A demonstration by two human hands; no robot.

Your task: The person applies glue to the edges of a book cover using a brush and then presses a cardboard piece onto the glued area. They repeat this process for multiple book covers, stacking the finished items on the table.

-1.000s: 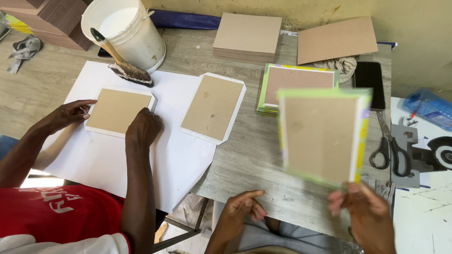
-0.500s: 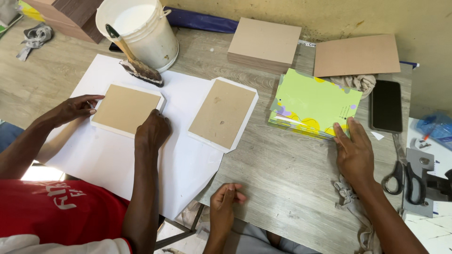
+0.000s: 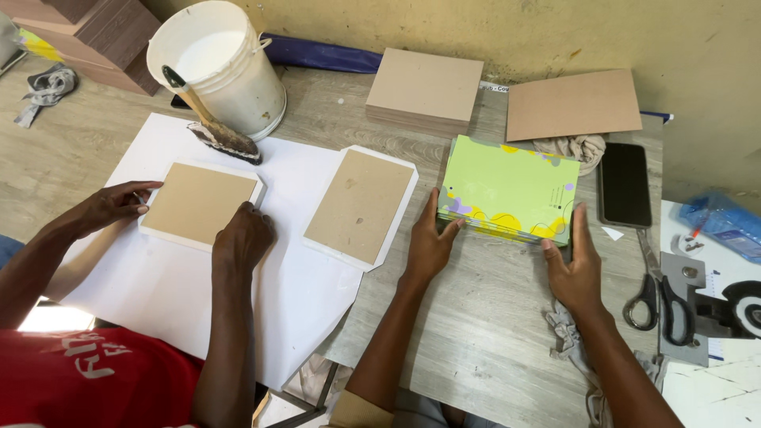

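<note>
At desk centre, left hand (image 3: 430, 246) and right hand (image 3: 577, 269) press flat against opposite short sides of green printed cover stack (image 3: 507, 190), grasping it between palms. Stack lies flat on grey desk (image 3: 476, 333), just right of white sheet (image 3: 182, 301).

Step judged: squaring stack edges. Next move calls for even inward pressure, corners kept flush.

Phone (image 3: 624, 184) just right of stack; rag (image 3: 569, 147) touches far edge; scissors (image 3: 655, 293) near right hand. Co-worker's hands (image 3: 242, 238) hold board at left, apart. Open room lies toward near desk edge.
</note>
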